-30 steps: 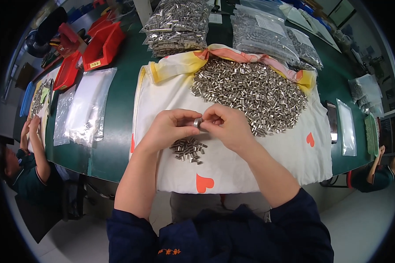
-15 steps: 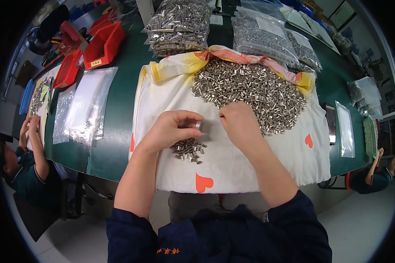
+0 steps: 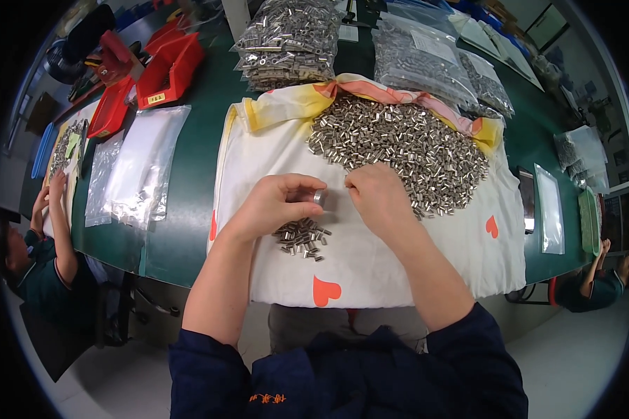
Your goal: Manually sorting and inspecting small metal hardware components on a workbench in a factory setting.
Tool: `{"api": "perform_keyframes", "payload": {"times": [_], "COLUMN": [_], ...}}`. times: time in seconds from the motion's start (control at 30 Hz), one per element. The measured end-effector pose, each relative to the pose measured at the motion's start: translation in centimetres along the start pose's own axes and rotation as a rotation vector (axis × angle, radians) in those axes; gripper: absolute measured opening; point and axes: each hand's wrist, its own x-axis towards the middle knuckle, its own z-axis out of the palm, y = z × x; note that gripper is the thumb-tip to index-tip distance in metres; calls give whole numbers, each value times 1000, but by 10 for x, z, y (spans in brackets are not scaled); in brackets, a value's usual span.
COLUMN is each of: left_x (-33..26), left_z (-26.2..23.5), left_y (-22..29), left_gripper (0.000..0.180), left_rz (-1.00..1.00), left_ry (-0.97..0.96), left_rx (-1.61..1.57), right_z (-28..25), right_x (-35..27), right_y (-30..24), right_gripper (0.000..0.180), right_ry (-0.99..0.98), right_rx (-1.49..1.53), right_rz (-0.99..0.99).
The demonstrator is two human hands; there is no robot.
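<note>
Head view: my left hand [image 3: 276, 206] pinches one small metal sleeve [image 3: 319, 197] between thumb and fingertips above the small sorted pile [image 3: 302, 237] on the white cloth [image 3: 398, 265]. My right hand [image 3: 374, 195], fingers curled, reaches the big heap [image 3: 405, 150]; whether it grips anything, I cannot tell. A loose pinch could drop the sleeve among the sorted ones.

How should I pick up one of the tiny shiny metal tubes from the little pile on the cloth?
Come from above and pinch one tube at the edge of the small pile across its round sides with fingertips. They lie flat and loose on the white cloth.
</note>
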Motion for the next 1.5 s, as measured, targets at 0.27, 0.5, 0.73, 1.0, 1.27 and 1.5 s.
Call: {"api": "perform_keyframes", "payload": {"times": [0.27,0.5,0.73,1.0,1.27,1.5], "left_x": [0,0,2,2,0,-5], "left_z": [-2,-2,-2,1,1,-1], "left_y": [2,3,-1,1,3,1], "left_gripper": [35,37,35,34,35,35], "left_rz": [-8,34,70,75,89,33], "left_ry": [-12,32,61,76,87,38], "left_rx": [-24,-103,-46,-37,-9,-25], "right_z": [3,-8,-6,-2,-5,-13], "right_x": [2,3,1,0,0,7], "right_y": [-8,-24,-27,-29,-24,-14], "right_gripper": [4,9,7,6,10,12], "right_ry": [47,6,39,140,94,25], "right_rx": [-11,664,608,528,543,612], "right_rz": [-28,171,125,30,26,204]}}
